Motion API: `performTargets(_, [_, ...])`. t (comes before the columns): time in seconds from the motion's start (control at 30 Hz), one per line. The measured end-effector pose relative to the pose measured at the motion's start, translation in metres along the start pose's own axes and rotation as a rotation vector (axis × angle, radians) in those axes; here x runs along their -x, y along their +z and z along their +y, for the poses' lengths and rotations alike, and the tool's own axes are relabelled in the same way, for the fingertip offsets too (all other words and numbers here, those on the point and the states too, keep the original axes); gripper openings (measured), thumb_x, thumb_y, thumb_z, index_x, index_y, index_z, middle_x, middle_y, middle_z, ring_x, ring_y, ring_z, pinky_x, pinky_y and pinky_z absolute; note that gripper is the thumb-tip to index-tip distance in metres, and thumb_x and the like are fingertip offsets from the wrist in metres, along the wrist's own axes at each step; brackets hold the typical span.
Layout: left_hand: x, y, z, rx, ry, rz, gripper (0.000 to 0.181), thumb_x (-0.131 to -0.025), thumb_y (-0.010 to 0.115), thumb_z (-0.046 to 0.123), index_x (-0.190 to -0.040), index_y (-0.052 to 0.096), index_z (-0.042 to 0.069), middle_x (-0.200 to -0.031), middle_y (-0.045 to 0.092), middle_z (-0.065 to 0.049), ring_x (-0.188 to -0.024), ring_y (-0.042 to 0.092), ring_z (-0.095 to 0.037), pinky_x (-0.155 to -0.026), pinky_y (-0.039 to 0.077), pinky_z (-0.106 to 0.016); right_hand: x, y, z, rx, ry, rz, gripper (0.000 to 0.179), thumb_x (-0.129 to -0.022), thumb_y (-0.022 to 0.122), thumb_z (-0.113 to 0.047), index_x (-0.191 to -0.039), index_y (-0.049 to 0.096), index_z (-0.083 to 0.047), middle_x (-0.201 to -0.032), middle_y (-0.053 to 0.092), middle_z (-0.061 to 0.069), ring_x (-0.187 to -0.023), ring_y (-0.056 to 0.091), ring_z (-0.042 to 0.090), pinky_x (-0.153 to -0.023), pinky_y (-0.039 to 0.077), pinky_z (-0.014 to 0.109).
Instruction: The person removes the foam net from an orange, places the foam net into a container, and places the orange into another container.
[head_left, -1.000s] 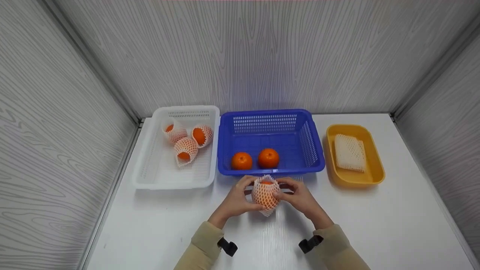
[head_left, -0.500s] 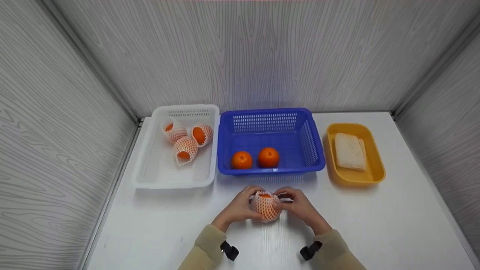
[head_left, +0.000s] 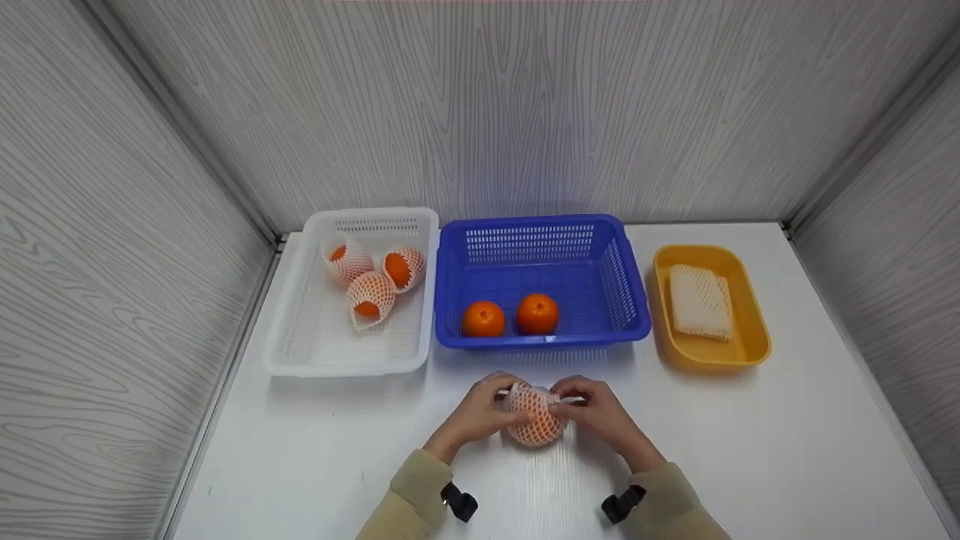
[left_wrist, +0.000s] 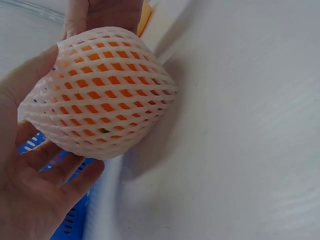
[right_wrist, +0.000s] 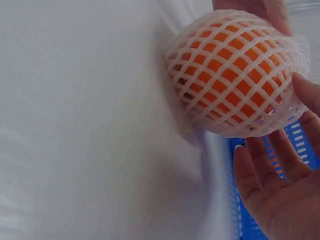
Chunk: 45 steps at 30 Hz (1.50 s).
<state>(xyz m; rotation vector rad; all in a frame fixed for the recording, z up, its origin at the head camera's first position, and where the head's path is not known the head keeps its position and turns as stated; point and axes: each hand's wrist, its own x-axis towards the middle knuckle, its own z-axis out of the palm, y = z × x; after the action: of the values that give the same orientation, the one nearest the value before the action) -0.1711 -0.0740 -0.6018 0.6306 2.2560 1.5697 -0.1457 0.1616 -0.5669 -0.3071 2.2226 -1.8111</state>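
An orange [head_left: 535, 420] in a white foam net sleeve [left_wrist: 115, 95] stands between my two hands, in front of the blue basket. My left hand [head_left: 480, 411] pinches the net's upper edge on the left, thumb in front and fingers behind. On the other side my right hand [head_left: 596, 414] pinches the net's edge between thumb and fingers. Both wrist views show the mesh covering the fruit, its lower end narrowing toward the white table. The net's open end lies at the fingertips, and the fruit's top is hidden from the head view.
The blue basket [head_left: 544, 342] holds two bare oranges [head_left: 537, 314] near its front wall. Left of it, a white basket [head_left: 345, 369] holds three netted oranges [head_left: 370, 292]. A yellow tray [head_left: 739, 352] with folded foam nets [head_left: 700, 302] stands at the right. Walls enclose the table's back and sides.
Both hands brought the netted orange down and nearer to me, away from the blue basket. The net's top has since been drawn up, covering the orange patch that showed there.
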Motion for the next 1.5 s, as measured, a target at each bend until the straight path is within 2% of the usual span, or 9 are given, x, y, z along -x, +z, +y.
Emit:
performTargets(0.2, [0.001, 0.000, 0.000, -0.007, 0.038, 0.052, 0.026, -0.080, 0.083, 0.027, -0.097, 0.073, 0.010, -0.108, 0.063, 0.004, -0.107, 0.057, -0.016, -0.093, 0.049, -0.037, 0.002, 0.001, 0.000, 0.007, -0.068, -0.037, 0.026, -0.084, 0.076, -0.004, -0.107, 0.067, 0.003, -0.117, 0.060, 0.021, -0.109, 0.055, 0.029, -0.089, 0.050, 0.049])
performTargets(0.4, [0.005, 0.000, 0.000, 0.005, 0.069, 0.065, 0.019, -0.081, 0.082, 0.024, -0.089, 0.076, 0.007, -0.106, 0.065, -0.001, -0.105, 0.058, -0.021, -0.093, 0.048, -0.042, 0.004, 0.006, 0.000, 0.078, -0.105, -0.133, 0.047, -0.084, 0.076, -0.004, -0.127, 0.061, 0.004, -0.131, 0.053, 0.024, -0.121, 0.047, 0.043, -0.092, 0.045, 0.058])
performTargets(0.63, [0.008, 0.001, 0.001, -0.034, 0.093, 0.091, 0.015, -0.078, 0.082, 0.017, -0.088, 0.078, 0.007, -0.100, 0.066, 0.004, -0.098, 0.059, -0.015, -0.093, 0.046, -0.038, 0.004, 0.014, -0.004, 0.110, -0.078, -0.086, 0.028, -0.086, 0.075, -0.009, -0.112, 0.073, 0.002, -0.128, 0.056, 0.024, -0.121, 0.048, 0.044, -0.100, 0.038, 0.056])
performTargets(0.77, [0.008, 0.002, 0.002, -0.033, 0.110, 0.101, 0.014, -0.078, 0.082, 0.016, -0.087, 0.078, 0.007, -0.099, 0.066, 0.004, -0.097, 0.060, -0.015, -0.092, 0.046, -0.038, 0.003, 0.016, -0.007, 0.117, -0.090, -0.042, 0.015, -0.086, 0.075, -0.008, -0.099, 0.077, 0.000, -0.121, 0.060, 0.024, -0.117, 0.052, 0.041, -0.099, 0.040, 0.052])
performTargets(0.93, [0.008, 0.002, 0.004, -0.009, 0.096, 0.075, 0.025, -0.080, 0.083, 0.022, -0.100, 0.076, 0.010, -0.103, 0.065, 0.003, -0.102, 0.059, -0.016, -0.091, 0.049, -0.038, 0.001, 0.016, -0.008, 0.146, -0.155, 0.013, 0.011, -0.085, 0.075, -0.003, -0.094, 0.076, 0.001, -0.111, 0.065, 0.020, -0.108, 0.058, 0.036, -0.093, 0.048, 0.041])
performTargets(1.07, [0.006, 0.002, 0.004, -0.042, 0.072, 0.050, 0.033, -0.081, 0.082, 0.027, -0.108, 0.075, 0.010, -0.106, 0.063, 0.004, -0.104, 0.058, -0.015, -0.092, 0.049, -0.037, 0.001, 0.016, -0.011, 0.172, -0.175, 0.042, 0.007, -0.085, 0.074, -0.002, -0.092, 0.074, 0.001, -0.105, 0.068, 0.015, -0.103, 0.061, 0.031, -0.090, 0.049, 0.042])
performTargets(1.2, [0.004, 0.003, 0.004, -0.089, 0.072, 0.070, 0.028, -0.082, 0.081, 0.030, -0.098, 0.077, 0.007, -0.103, 0.065, 0.003, -0.102, 0.059, -0.016, -0.088, 0.050, -0.035, 0.000, 0.014, -0.012, 0.181, -0.171, 0.011, 0.010, -0.088, 0.071, -0.004, -0.097, 0.072, 0.001, -0.109, 0.067, 0.016, -0.105, 0.060, 0.031, -0.088, 0.046, 0.046])
performTargets(1.37, [0.003, 0.002, 0.005, -0.111, 0.103, 0.122, 0.019, -0.082, 0.081, 0.023, -0.090, 0.077, 0.006, -0.095, 0.066, 0.002, -0.093, 0.061, -0.016, -0.084, 0.052, -0.036, 0.000, 0.009, -0.007, 0.175, -0.177, -0.052, 0.027, -0.089, 0.071, -0.005, -0.115, 0.067, 0.002, -0.124, 0.059, 0.023, -0.117, 0.053, 0.040, -0.088, 0.044, 0.052])
performTargets(1.5, [0.002, 0.001, 0.006, -0.091, 0.100, 0.143, 0.011, -0.080, 0.081, 0.017, -0.085, 0.077, 0.009, -0.088, 0.066, 0.005, -0.086, 0.061, -0.013, -0.081, 0.051, -0.034, -0.003, 0.007, 0.013, 0.185, -0.155, -0.041, 0.026, -0.087, 0.074, -0.008, -0.111, 0.071, 0.000, -0.127, 0.058, 0.021, -0.119, 0.052, 0.041, -0.093, 0.043, 0.058])
